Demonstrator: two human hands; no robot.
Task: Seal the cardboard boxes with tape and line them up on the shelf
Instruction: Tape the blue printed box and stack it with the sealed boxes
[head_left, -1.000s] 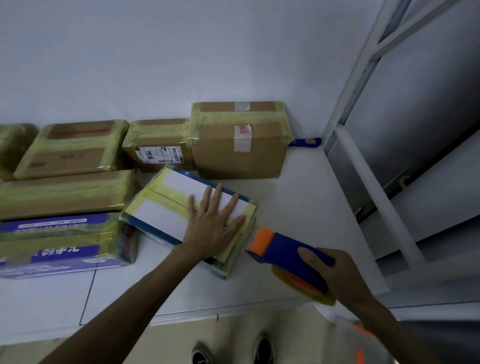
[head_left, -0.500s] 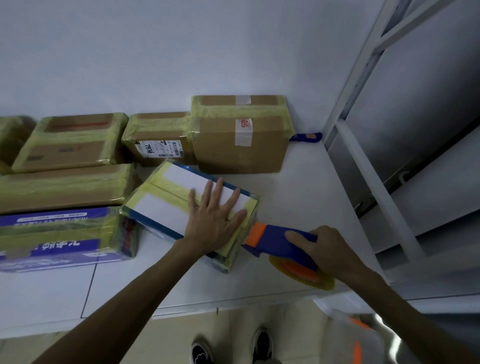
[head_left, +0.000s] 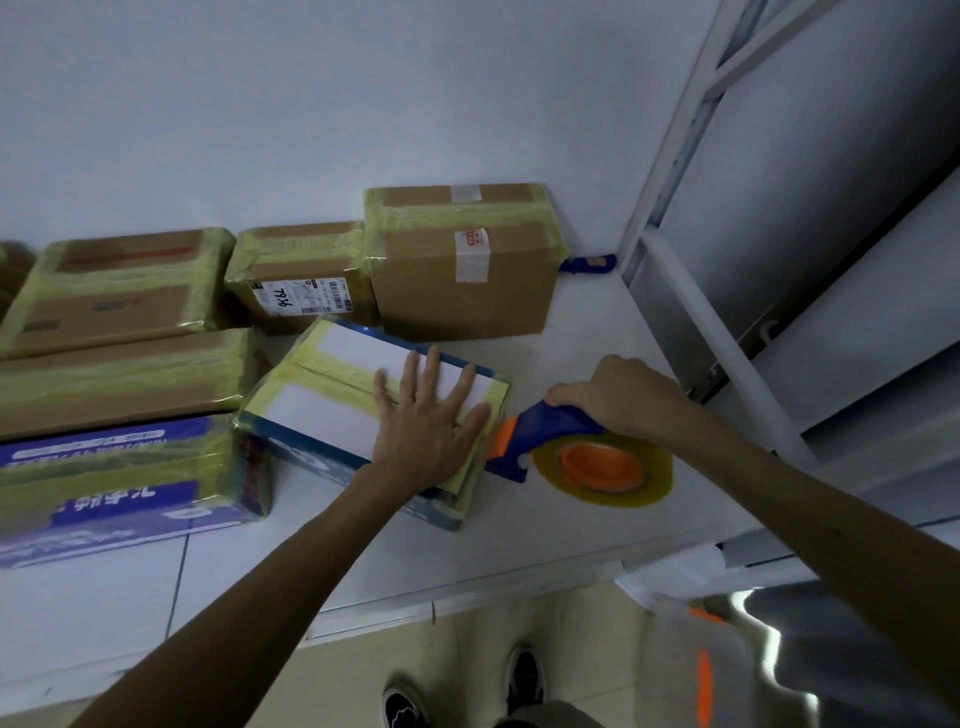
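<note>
The white-topped box (head_left: 317, 426) lies askew on the white shelf (head_left: 582, 343), yellow tape running along its seam and down its right end. Its near left corner touches the blue printed box (head_left: 119, 483), and its far corner sits just beside the small labelled box (head_left: 301, 280) and the tall brown box (head_left: 462, 275), both of which stand against the back wall. The left hand (head_left: 426, 431) rests flat on the right end of the top, with the fingers straight and spread apart and the thumb at the edge. The right hand (head_left: 623, 395) has its fingers curled round the blue handle of the tape dispenser (head_left: 556, 423). The dispenser's orange nose is right up against the box's right end, and its roll faces up. Bare shelf runs from there to the slanting metal upright (head_left: 727, 364) on the right, and a bare strip lies between the box and the shelf's front edge. To the left, the long brown box (head_left: 124, 379) and the flat brown box (head_left: 114, 291) fill the shelf back to the wall.
</note>
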